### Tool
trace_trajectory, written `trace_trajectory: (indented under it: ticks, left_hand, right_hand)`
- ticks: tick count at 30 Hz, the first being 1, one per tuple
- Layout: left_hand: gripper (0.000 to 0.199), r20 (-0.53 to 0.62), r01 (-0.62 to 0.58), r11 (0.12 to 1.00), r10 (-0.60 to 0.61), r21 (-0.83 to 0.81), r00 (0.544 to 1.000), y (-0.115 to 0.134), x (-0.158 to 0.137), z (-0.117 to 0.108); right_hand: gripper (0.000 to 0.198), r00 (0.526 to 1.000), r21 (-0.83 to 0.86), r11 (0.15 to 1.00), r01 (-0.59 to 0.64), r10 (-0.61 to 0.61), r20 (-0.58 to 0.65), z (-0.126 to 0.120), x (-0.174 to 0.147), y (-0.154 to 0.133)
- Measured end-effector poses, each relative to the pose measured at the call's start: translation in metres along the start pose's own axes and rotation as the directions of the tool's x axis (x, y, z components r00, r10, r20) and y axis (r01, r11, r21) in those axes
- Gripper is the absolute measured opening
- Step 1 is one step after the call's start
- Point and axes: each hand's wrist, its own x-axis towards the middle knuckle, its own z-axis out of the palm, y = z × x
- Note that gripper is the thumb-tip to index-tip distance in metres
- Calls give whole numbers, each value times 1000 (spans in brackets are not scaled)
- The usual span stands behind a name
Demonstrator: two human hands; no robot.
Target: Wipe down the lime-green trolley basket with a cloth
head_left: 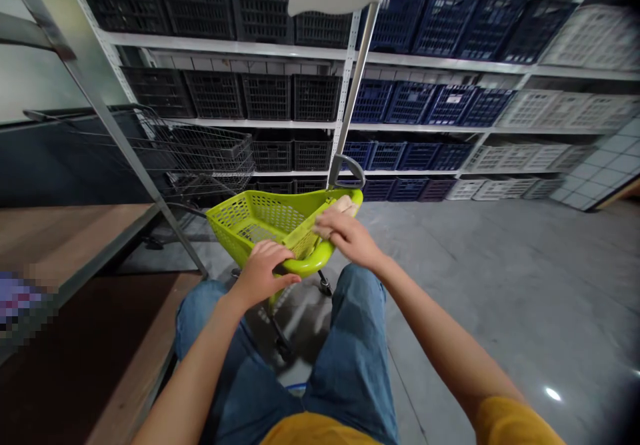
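Observation:
A small lime-green shopping cart (280,215) with a perforated basket stands between my knees, a grey pole rising from its far right side. My left hand (267,268) rests on the near rim, its thumb stretched apart from the fingers and nothing held. In my right hand (350,235) is a pale beige cloth (344,206), pressed against the cart near the handle (320,257). The fingers of that hand bend over the cloth and hide part of it. The visible part of the basket's bottom shows no goods.
Shelves (280,50) of black, navy and white crates line the far side. A dark wire cart (210,148) stands behind the green one on the left. Close on my left is a metal-framed rack with brown boards (85,228). Grey floor (480,285) stretches to the right.

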Motion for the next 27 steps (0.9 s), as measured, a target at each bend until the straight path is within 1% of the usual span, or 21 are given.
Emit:
trace_trajectory:
  ticks: [2, 3, 5, 7, 8, 10, 12, 13, 14, 16, 17, 19, 21, 22, 24, 26, 27]
  left_hand:
    - [52, -17, 26, 1000, -25, 6, 1000, -2, -3, 5]
    - [53, -18, 36, 999, -36, 3, 999, -2, -3, 7]
    - [57, -11, 51, 999, -51, -14, 999, -2, -3, 9]
    - [59, 2, 73, 997, -73, -33, 997, -1, -2, 9]
    - [60, 6, 85, 995, -85, -43, 996, 0, -1, 8]
    - [62, 5, 105, 993, -105, -59, 994, 1, 1, 7]
    - [64, -2, 113, 992, -113, -64, 994, 2, 2, 7]
    - [65, -6, 112, 992, -113, -62, 994, 2, 2, 8]
    - [65, -11, 109, 992, -109, -60, 994, 2, 2, 8]
    - [66, -20, 94, 994, -95, -53, 995, 0, 1, 10]
    - [66, -28, 86, 995, -87, -50, 996, -1, 0, 11]
    - [66, -40, 71, 996, -73, -45, 997, -3, -1, 14]
    - [64, -37, 55, 997, -57, -47, 998, -6, -2, 16]
    - [64, -33, 48, 998, -50, -49, 998, -6, -2, 16]
    - [64, -26, 38, 998, -39, -50, 999, -7, -2, 16]
    - [64, -41, 38, 998, -40, -42, 998, -6, -2, 15]
    - [64, -48, 43, 998, -45, -34, 998, -5, -1, 15]
  right_hand:
    - [44, 990, 21, 994, 107, -108, 92, 2, -3, -21]
    - [43, 981, 27, 990, 140, -143, 131, 1, -3, -28]
    - [39, 968, 26, 985, 172, -174, 183, -3, 3, -28]
    - [37, 967, 13, 989, 150, -150, 207, -9, 15, -12]
    - [37, 973, -5, 994, 108, -105, 206, -13, 22, -2]
    - [38, 983, -58, 998, -20, 31, 181, -19, 34, 15]
    - [38, 979, -102, 988, -119, 134, 156, -23, 38, 21]
    - [38, 978, -104, 987, -126, 142, 155, -24, 37, 18]
    - [38, 980, -88, 991, -100, 113, 163, -23, 33, 11]
    - [36, 985, -13, 1000, 11, -8, 173, -16, 15, -11]
    - [36, 987, 36, 997, 63, -68, 146, -10, 3, -25]
    - [35, 992, 108, 987, 121, -124, 15, 10, -25, -51]
    - [33, 983, 110, 987, 118, -100, -153, 33, -51, -68]
    - [32, 974, 91, 988, 124, -104, -199, 44, -61, -70]
    - [30, 958, 60, 984, 166, -146, -248, 60, -71, -60]
    - [29, 939, 68, 977, 204, -176, -295, 66, -69, -35]
    - [30, 926, 80, 979, 188, -149, -347, 67, -65, -21]
